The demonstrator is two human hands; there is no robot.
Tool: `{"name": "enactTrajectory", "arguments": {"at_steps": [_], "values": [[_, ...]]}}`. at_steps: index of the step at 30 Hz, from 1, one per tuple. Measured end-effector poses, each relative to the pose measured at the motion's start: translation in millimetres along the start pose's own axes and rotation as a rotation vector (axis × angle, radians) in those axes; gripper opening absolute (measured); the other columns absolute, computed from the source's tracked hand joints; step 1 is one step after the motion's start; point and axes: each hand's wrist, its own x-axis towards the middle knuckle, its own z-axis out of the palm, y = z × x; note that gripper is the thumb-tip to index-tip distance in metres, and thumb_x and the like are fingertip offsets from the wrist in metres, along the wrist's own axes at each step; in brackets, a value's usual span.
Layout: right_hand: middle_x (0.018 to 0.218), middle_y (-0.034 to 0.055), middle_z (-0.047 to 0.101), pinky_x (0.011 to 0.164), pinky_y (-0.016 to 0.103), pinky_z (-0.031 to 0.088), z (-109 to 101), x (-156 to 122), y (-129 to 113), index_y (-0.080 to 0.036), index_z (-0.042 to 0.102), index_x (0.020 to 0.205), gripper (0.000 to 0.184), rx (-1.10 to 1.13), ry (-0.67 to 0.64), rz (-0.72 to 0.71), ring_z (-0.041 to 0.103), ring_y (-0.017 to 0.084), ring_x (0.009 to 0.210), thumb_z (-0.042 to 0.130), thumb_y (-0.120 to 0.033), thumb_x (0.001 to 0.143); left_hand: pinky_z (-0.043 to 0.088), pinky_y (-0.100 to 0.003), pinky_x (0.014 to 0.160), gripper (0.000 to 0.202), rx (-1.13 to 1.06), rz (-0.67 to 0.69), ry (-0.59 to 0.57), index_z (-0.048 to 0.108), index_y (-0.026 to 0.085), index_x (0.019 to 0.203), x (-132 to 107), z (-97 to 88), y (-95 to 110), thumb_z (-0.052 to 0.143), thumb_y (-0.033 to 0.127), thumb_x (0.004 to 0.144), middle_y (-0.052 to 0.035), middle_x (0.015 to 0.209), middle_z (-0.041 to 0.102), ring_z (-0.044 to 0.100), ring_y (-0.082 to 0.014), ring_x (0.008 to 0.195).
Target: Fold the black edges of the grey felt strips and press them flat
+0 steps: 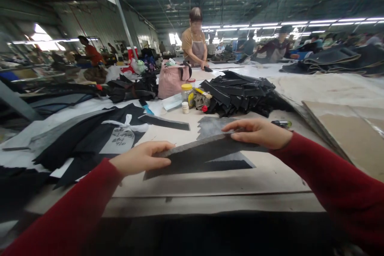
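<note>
A dark fabric strip (198, 152) with a paler grey upper edge is stretched between my two hands, just above the work table (270, 174). My left hand (144, 158) pinches its left end between thumb and fingers. At the other end, my right hand (255, 132) grips the strip's upper corner. Under and behind it lie a black piece with a grey border (231, 165) and a grey piece with a jagged edge (210, 127). Farther back on the left rests another narrow dark strip (166, 122).
Dark cut pieces with a handwritten tag (120, 140) lie left. A heap of black pieces (240, 90), a pink bag (172, 80), a yellow-lidded jar (186, 94), a small white bottle (185, 107) and a brush (203, 93) stand behind. A co-worker (195, 44) works across the table.
</note>
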Motion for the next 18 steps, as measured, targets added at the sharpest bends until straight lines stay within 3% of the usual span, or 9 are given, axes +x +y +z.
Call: {"name": "enactTrajectory", "arguments": {"at_steps": [3,7,10,13,18], "values": [[0.085,0.0022,0.058,0.058,0.021,0.041,-4,-13,26,-0.019,0.051,0.114,0.053,0.115,-0.090,0.115,0.053,0.011,0.069,0.060,-0.036,0.065,0.041,-0.021,0.063,0.039,-0.012,-0.038,0.123,0.056,0.022,0.103,4,-1.8,-16,0.058,0.033,0.065,0.0017,0.083,0.060,0.054,-0.0152,0.074],[0.093,0.0048,0.059,0.063,0.024,0.044,0,-24,49,-0.020,0.049,0.115,0.056,0.201,-0.065,0.195,0.056,0.015,0.077,0.061,-0.039,0.063,0.037,-0.021,0.054,0.047,-0.114,-0.074,0.114,0.049,0.018,0.110,10,1.1,-33,0.056,0.032,0.066,0.0040,0.062,0.048,0.046,-0.0111,0.058],[0.090,0.0055,0.059,0.064,0.025,0.044,5,-27,64,-0.018,0.057,0.097,0.044,0.158,0.013,0.233,0.056,0.016,0.077,0.060,-0.045,0.063,0.037,-0.022,0.057,0.050,-0.242,-0.062,0.079,0.046,0.018,0.112,11,6.3,-45,0.057,0.028,0.064,0.0044,0.063,0.045,0.044,-0.0100,0.059],[0.069,0.0013,0.056,0.054,0.024,0.041,10,-26,76,-0.018,0.056,0.073,0.033,0.048,0.063,0.260,0.051,0.013,0.061,0.054,-0.050,0.066,0.036,-0.022,0.057,0.051,-0.321,-0.057,0.058,0.044,0.018,0.113,10,12.3,-57,0.057,0.027,0.064,0.0040,0.066,0.045,0.044,-0.0095,0.060],[0.051,-0.0038,0.042,0.046,0.022,0.032,18,-25,88,-0.019,0.044,0.057,0.042,-0.213,0.147,0.268,0.039,0.010,0.048,0.045,-0.059,0.068,0.034,-0.023,0.052,0.052,-0.270,-0.100,0.117,0.043,0.016,0.114,12,21.1,-70,0.056,0.032,0.065,0.0029,0.067,0.048,0.043,-0.0092,0.055]]}}
